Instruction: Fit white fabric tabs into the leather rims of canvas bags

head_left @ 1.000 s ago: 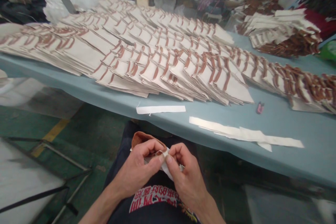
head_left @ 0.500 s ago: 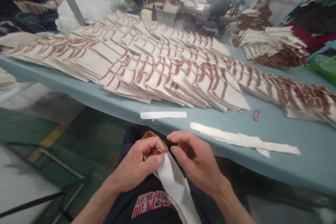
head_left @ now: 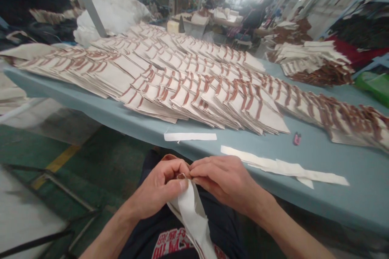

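In front of my lap, my left hand [head_left: 162,186] pinches the top of a folded cream fabric piece [head_left: 194,214] with a brown edge, thumb pressed on it. My right hand [head_left: 225,176] meets it from the other side, fingertips pressed together on the brown edge. Its fingers hide that part of the edge. The fabric's lower end hangs down over dark clothing with red and white lettering [head_left: 173,240].
Overlapping rows of cream pieces with brown bands [head_left: 212,97] cover much of the blue table [head_left: 343,206]. Near its front edge lie a white strip [head_left: 191,136], cream strips [head_left: 282,166] and a small pink tool [head_left: 297,139]. A metal frame [head_left: 75,194] stands at left.
My right hand has moved left and closed its fingertips on the brown edge beside my left hand. The fabric's hanging end has swung left, and the view has tilted up slightly.
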Demonstrator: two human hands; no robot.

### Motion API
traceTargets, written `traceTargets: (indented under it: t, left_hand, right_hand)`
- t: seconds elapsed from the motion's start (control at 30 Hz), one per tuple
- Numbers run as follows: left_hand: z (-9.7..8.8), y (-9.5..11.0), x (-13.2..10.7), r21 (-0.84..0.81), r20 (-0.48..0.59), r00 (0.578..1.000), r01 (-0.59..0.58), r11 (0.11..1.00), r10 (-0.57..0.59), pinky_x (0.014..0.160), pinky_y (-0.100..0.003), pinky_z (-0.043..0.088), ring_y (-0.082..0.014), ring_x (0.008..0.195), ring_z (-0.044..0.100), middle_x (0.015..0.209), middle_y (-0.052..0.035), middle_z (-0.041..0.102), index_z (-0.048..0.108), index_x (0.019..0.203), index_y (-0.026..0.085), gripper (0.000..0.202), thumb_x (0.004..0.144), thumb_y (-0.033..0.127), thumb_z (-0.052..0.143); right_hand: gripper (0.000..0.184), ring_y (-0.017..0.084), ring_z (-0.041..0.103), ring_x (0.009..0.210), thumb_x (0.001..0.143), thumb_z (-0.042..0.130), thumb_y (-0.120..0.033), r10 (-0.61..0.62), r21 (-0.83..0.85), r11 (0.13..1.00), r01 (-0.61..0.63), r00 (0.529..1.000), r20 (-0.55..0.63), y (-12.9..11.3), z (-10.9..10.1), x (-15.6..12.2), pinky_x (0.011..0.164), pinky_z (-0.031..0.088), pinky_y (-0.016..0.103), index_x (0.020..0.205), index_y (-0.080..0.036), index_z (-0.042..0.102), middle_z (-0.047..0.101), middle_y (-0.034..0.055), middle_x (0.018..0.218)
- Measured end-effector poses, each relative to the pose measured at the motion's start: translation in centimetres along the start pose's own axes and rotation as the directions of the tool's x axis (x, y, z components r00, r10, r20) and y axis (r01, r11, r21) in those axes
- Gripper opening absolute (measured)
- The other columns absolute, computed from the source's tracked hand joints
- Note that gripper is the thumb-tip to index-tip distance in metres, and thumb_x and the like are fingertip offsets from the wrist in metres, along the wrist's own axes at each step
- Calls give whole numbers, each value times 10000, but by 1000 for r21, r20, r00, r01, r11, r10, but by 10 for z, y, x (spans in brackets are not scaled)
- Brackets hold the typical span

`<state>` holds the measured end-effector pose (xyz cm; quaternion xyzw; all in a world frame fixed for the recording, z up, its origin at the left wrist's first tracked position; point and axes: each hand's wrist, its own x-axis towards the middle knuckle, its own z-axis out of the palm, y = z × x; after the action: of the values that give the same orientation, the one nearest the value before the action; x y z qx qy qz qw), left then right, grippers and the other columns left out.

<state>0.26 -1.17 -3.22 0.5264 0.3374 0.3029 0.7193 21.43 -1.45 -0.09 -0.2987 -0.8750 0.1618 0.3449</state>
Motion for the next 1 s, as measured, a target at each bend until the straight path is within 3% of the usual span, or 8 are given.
traceTargets:
  t: [0.2,0.4,0.47,0.63,1.0]
  left_hand:
    - [4,2,5,30,-2,1000,6,1000,-6,551,-234,295,-127,630,372,715,24,443,554,726,178,333,810,472,687]
    - [6,5,12,135,-24,999,29,990,-26,556,-230,318,-125,627,405,703,21,478,535,708,180,260,813,400,624]
    - [7,3,15,143,-39,999,24,990,-18,560,-229,325,-124,633,408,715,19,479,505,693,185,268,811,405,602]
    - [10,-6,23,157,-57,998,0,988,9,557,-226,315,-124,633,395,705,28,441,452,677,197,275,799,414,568]
    - [14,-12,30,226,-109,994,-2,974,28,560,-223,344,-122,643,416,735,11,502,426,663,205,247,797,361,565]
  right_hand:
    - [247,155,762,758,1075,497,-221,6,-182,983,11,996,94,-2,-5,-3,674,549,255,967,-230,719,818,37,896]
    - [319,145,619,552,1014,483,-139,3,-392,920,22,998,64,-2,2,0,540,402,279,778,-214,686,705,3,638]
    - [274,138,596,538,955,499,-123,58,-332,942,-51,998,10,3,4,0,548,390,266,773,-218,681,691,-7,620]
    - [162,99,508,497,826,541,-93,198,10,980,-198,980,-30,15,8,-4,519,343,225,770,-188,660,656,-25,614]
    - [130,105,497,546,881,554,-120,311,52,948,-314,949,51,17,10,-13,551,323,227,793,-167,638,631,-13,652]
